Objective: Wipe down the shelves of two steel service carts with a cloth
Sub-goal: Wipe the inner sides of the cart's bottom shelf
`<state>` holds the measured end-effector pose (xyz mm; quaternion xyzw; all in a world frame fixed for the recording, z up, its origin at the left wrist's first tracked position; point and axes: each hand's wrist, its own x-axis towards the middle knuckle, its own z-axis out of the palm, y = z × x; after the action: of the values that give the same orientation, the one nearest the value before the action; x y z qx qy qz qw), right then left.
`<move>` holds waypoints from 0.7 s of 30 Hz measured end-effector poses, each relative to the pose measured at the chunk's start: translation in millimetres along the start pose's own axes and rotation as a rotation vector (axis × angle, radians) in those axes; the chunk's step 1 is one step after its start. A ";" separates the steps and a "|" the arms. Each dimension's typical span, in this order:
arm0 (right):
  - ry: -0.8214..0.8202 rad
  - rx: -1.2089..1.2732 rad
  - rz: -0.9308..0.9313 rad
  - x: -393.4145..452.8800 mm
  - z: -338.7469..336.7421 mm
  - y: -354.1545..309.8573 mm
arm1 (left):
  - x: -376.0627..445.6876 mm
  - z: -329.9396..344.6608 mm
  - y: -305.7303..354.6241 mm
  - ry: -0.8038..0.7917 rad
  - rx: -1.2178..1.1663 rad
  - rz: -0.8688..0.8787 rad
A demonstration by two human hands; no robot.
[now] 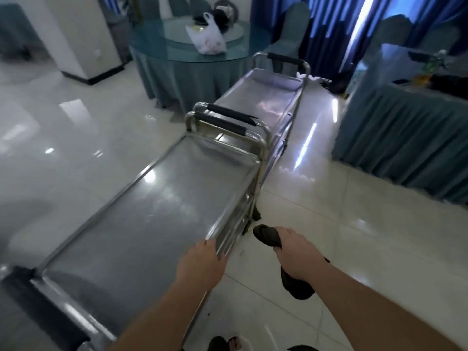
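Two steel service carts stand end to end. The near cart (152, 206) has a bare top shelf running from lower left toward the middle. The far cart (260, 97) stands beyond it, black-padded handles between them. My left hand (202, 262) grips the right rim of the near cart's top shelf. To the right of that cart, above the floor, my right hand (293, 252) holds a dark cloth (268, 236), which sticks out in front of the fist and hangs below it.
A round glass-topped table (177, 46) with a white plastic bag (207, 36) stands behind the far cart. A skirted table (405, 138) is at the right, blue curtains behind. A white pillar (76, 34) stands at the left. Glossy tile floor surrounds the carts.
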<state>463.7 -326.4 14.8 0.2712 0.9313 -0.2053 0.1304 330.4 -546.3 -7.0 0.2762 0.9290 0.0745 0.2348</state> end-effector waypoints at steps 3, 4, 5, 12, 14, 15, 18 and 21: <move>-0.070 -0.048 -0.127 34.5 0.4 -23.1 | 1.4 3.3 -15.6 0.014 -0.082 -0.102; -0.093 -0.058 -0.175 45.0 0.9 -31.0 | 1.0 6.2 -19.6 0.026 -0.101 -0.138; -0.115 -0.072 -0.226 55.1 2.0 -38.4 | 0.5 9.2 -22.9 0.038 -0.118 -0.177; -0.298 -0.259 -0.609 115.4 15.1 -72.1 | -8.8 34.0 -21.4 0.129 -0.207 -0.525; -0.353 -0.317 -0.717 129.4 18.2 -72.6 | -15.4 41.5 -7.1 0.135 -0.222 -0.643; -0.383 -0.341 -0.761 134.9 19.7 -71.6 | -20.7 47.0 2.8 0.134 -0.218 -0.699; -0.456 -0.351 -0.835 141.4 26.9 -65.5 | -44.7 70.5 34.2 0.129 -0.224 -0.830; -0.518 -0.350 -0.866 133.9 37.0 -56.5 | -70.3 96.6 58.5 0.106 -0.273 -0.913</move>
<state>327.3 -326.1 -47.6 -0.2233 0.9156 -0.1422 0.3027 456.3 -535.1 -48.4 -0.1976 0.9478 0.0990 0.2301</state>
